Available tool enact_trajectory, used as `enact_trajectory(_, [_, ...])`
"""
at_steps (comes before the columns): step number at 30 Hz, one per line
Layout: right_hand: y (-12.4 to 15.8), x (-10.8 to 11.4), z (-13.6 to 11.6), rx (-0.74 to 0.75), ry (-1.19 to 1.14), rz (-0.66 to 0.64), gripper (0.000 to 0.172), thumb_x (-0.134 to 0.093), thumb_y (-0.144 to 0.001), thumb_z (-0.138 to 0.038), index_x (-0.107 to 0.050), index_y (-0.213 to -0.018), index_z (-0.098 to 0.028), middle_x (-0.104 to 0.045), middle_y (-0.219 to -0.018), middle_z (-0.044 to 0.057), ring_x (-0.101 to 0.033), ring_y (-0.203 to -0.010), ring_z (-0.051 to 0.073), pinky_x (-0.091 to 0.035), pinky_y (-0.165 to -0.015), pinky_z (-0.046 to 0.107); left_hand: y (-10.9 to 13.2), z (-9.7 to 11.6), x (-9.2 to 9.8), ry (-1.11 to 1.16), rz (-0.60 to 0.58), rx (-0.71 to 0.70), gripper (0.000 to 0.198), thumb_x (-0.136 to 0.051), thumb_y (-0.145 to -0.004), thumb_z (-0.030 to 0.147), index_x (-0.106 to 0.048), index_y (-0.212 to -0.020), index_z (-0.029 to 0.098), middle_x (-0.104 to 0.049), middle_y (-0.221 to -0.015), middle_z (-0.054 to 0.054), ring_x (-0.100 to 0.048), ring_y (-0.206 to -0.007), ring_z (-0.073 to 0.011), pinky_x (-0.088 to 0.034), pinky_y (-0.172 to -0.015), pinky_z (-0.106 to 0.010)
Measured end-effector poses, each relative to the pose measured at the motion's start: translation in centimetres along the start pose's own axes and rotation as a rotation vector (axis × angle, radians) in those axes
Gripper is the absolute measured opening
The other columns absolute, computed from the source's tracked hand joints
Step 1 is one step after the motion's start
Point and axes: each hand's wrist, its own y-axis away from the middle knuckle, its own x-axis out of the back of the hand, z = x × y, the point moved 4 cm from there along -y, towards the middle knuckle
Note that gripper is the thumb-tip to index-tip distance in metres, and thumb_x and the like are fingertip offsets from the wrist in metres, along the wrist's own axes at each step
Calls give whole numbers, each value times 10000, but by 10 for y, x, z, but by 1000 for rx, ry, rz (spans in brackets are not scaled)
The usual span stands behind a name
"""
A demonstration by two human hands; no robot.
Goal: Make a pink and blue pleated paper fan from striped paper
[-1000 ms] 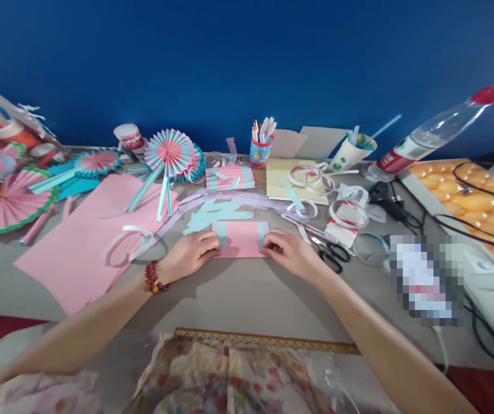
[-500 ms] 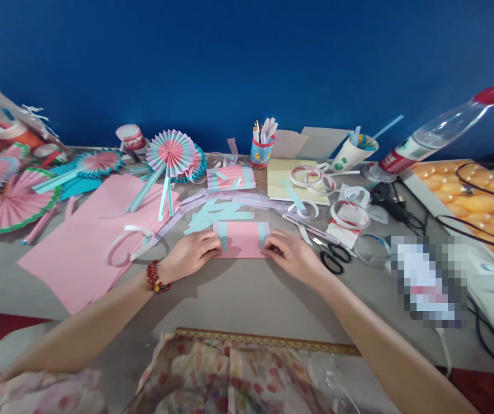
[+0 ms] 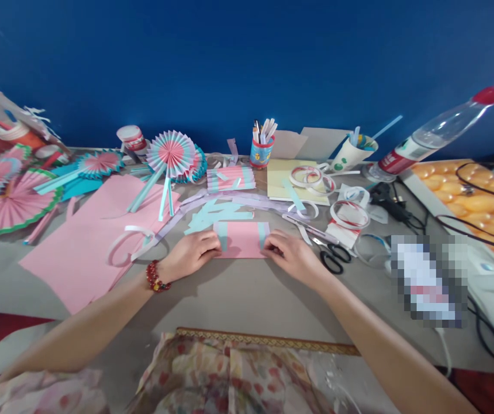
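Note:
A pink sheet of paper (image 3: pixel 245 240) with light blue and lilac bands along both short sides lies in front of me. My left hand (image 3: pixel 192 253) pinches its left edge near the lower corner. On the opposite edge, the curled fingers of my right hand (image 3: pixel 292 257) grip the paper. Light blue paper strips (image 3: pixel 216 213) lie just beyond it, with long lilac strips (image 3: pixel 255 199) behind them. Scissors (image 3: pixel 316 233) with black handles rest right of my right hand. Further back is a pleated pink and blue paper (image 3: pixel 231 178).
Pink sheets (image 3: pixel 87 241) and a rosette fan (image 3: pixel 170 155) lie to the left. Rolls of tape (image 3: pixel 350 214), a yellow paper pad (image 3: pixel 276 178) and a leaning plastic bottle (image 3: pixel 419 144) are on the right. A pen cup (image 3: pixel 261 153) stands by the blue wall.

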Motion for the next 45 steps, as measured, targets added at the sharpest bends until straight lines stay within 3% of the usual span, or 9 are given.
enact_trajectory(24, [1,0,1,10,22,-15,130,-540,-918,-184,-547,-790,-208,-559,-792,10,-529,-700,159,-374,-629,249,0,3,0,-57,-7,-18,262,-410,-1021,276,-603,-873,179,-568,-863,-33,-553,-783,-158,-406,-722,-256])
enact_trajectory(31, [9,-6,-3,58,149,27,155,-459,-976,-219,-550,-850,-213,-600,-895,66,-572,-840,216,-445,-751,318,0,7,0,-123,-3,-33,277,-391,-1026,275,-603,-876,180,-567,-878,-38,-548,-786,-159,-403,-729,-259])
enact_trajectory(37, [13,-10,-4,99,259,54,179,-447,-978,-182,-624,-964,-200,-628,-972,92,-579,-914,234,-472,-808,353,3,5,-7,-284,-28,-112,297,-358,-1014,190,-621,-1142,241,-571,-973,-56,-541,-884,-190,-409,-821,-291])
enact_trajectory(42, [16,-13,-13,213,490,11,339,-524,-921,-111,-660,-1176,-288,-627,-1189,91,-552,-1012,275,-454,-867,426,2,11,-7,-478,-106,-217,526,-424,-951,104,-477,-1377,408,-506,-1280,-61,-499,-1086,-248,-377,-984,-398])
enact_trajectory(45, [16,-16,-25,310,535,-40,315,-600,-893,-133,-683,-1158,-282,-637,-1227,75,-537,-1065,284,-435,-924,455,-2,17,-4,-500,-163,-240,586,-463,-930,97,-428,-1415,426,-500,-1338,-48,-503,-1112,-240,-363,-1027,-426])
